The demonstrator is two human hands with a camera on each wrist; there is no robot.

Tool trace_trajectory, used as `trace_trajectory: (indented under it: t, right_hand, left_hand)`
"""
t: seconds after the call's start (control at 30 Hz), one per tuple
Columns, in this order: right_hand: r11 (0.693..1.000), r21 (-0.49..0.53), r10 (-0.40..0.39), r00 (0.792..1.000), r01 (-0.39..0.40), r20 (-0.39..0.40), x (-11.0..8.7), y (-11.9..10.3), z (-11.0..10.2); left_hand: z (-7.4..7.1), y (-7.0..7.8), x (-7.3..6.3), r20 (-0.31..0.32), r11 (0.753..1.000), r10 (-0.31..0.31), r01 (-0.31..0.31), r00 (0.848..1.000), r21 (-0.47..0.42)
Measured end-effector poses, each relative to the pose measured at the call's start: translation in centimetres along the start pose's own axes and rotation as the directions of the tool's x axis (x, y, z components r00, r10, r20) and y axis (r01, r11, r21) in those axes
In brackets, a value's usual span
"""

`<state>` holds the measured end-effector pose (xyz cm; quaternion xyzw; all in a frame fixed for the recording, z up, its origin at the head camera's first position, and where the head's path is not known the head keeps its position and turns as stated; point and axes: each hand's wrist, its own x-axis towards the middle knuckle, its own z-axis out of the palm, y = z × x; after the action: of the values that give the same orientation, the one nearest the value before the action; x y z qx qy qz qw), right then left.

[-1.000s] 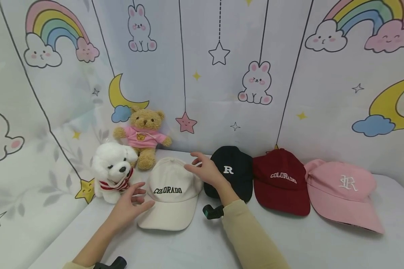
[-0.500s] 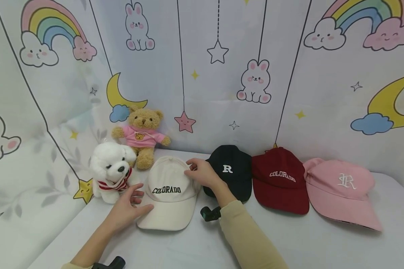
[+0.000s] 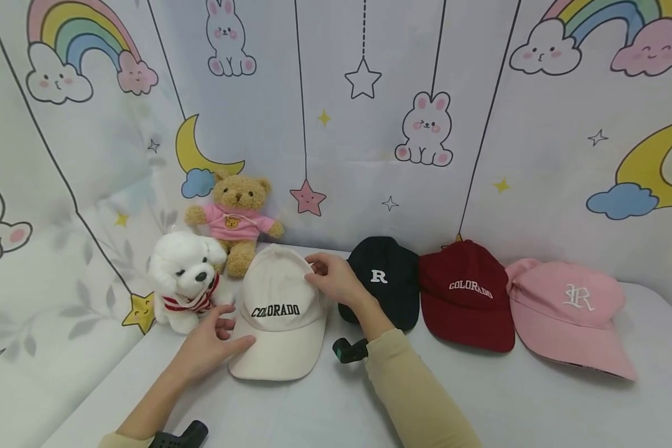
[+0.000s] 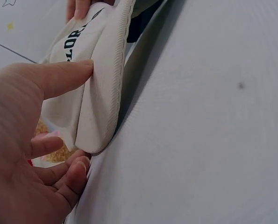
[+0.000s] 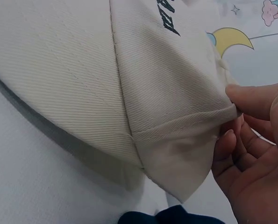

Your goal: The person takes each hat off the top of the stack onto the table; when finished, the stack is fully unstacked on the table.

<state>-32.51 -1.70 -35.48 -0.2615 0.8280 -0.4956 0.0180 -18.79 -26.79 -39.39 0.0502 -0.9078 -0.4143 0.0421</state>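
A white baseball cap (image 3: pixel 280 311) with black COLORADO lettering rests on the white-covered table, its crown somewhat drawn up. My right hand (image 3: pixel 336 280) pinches the fabric at the right side of the crown; the right wrist view shows thumb and fingers on the folded cloth. At the left edge of the brim is my left hand (image 3: pixel 210 345). Its thumb (image 4: pixel 66 79) extends over the top of the brim (image 4: pixel 103 88), while the other fingers bend loosely near the brim's lower corner. Whether those fingertips bear on the brim is hard to see.
Right of the white cap lie a black cap (image 3: pixel 392 292), a dark red cap (image 3: pixel 467 317) and a pink cap (image 3: pixel 571 323) in a row. A white plush dog (image 3: pixel 182 267) and a teddy bear (image 3: pixel 238 221) sit at left, before a printed backdrop (image 3: pixel 341 143).
My right hand has come in from just beside the crown and taken hold of its fabric. The crown has risen slightly and narrowed. My left hand stays by the brim.
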Motion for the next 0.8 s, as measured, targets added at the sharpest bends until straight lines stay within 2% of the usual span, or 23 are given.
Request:
trace_trajectory:
  t: [0.37,0.6,0.8]
  right_hand:
    - [1.0,0.002,-0.003,0.999,0.003,-0.044,0.05,0.21,0.03]
    - [1.0,0.007,0.01,0.996,-0.009,-0.09,0.21,0.24,-0.34]
    - [1.0,-0.003,0.014,0.995,-0.015,-0.095,0.56,0.39,-0.69]
  left_hand:
    - [0.43,0.24,-0.1,-0.018,0.993,0.039,-0.041,0.999,-0.112]
    - [0.69,0.51,0.0,-0.047,0.993,0.037,-0.042,0.998,-0.113]
    - [0.92,0.6,0.26,-0.059,0.994,0.027,-0.033,0.998,-0.101]
